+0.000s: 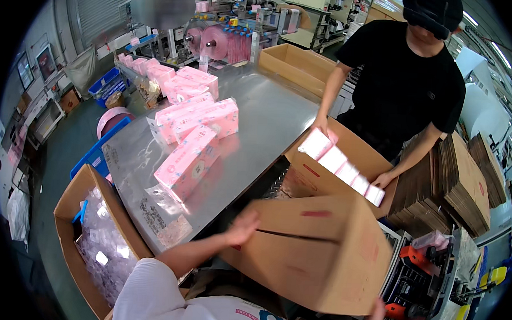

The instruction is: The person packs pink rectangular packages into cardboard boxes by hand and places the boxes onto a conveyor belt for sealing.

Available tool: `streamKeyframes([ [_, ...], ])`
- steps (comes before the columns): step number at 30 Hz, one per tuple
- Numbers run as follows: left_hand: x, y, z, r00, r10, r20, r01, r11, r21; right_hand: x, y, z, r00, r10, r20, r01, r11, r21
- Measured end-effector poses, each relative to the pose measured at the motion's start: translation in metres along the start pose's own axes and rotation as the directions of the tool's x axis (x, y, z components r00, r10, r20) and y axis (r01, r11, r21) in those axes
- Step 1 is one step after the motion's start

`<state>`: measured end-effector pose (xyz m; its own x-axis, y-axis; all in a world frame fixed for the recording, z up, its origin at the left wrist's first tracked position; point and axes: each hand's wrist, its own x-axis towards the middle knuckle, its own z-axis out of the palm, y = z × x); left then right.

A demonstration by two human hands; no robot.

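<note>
Left hand (242,227): lies flat with fingers spread on the left top edge of the closed cardboard box (315,253); grip wide, pressing, not clasping.
Right hand (375,318): only the fingertips show at the box's lower right corner, touching it; the rest is cut off by the lower edge, so the grip cannot be told.
Closed cardboard box: tilted, in front of the person's chest, just beyond the near edge of the desk (258,125); its underside is hidden.
Co-worker: stands across the corner in a black shirt, both hands (322,126) at the ends of a row of white packs (342,167), held over an open carton (355,151); the carton's inside is mostly hidden.
Desk: grey metal, carrying pink wrapped packs (189,156) in loose groups towards its far left side.
Left of desk: an open box of clear plastic wrappers (103,250) on the floor, its near corner hidden behind the person's white sleeve (144,296).
Right: a stack of flattened cartons (446,181), partly behind the co-worker's arm.
Background: machinery with pink film rolls (213,42), detail too small to make out.
</note>
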<state>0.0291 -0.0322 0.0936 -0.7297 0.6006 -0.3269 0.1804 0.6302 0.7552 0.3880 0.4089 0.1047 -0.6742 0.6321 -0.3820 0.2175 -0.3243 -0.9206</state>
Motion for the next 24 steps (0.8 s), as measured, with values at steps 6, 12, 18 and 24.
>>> streamKeyframes([
  [6, 0.011, 0.057, 0.046, 0.954, 0.041, 0.295, 0.196, 0.660, -0.725, -0.066, -0.199, 0.125, 0.882, -0.214, 0.420, 0.404, 0.800, -0.442],
  [12, -0.021, 0.097, 0.053, 0.967, 0.043, 0.253, -0.008, 0.990, -0.138, -0.004, -0.093, 0.186, 0.755, -0.135, 0.641, 0.655, 0.135, -0.743],
  [18, 0.000, -0.059, 0.028, 0.922, -0.371, 0.115, 0.384, 0.828, -0.408, 0.068, -0.042, 0.003, 0.815, -0.555, -0.164, -0.061, 0.200, -0.978],
  [24, -0.005, -0.205, 0.089, 0.437, -0.856, -0.278, -0.128, 0.247, -0.961, 0.091, 0.001, 0.095, 0.933, -0.357, -0.051, 0.198, 0.624, -0.756],
])
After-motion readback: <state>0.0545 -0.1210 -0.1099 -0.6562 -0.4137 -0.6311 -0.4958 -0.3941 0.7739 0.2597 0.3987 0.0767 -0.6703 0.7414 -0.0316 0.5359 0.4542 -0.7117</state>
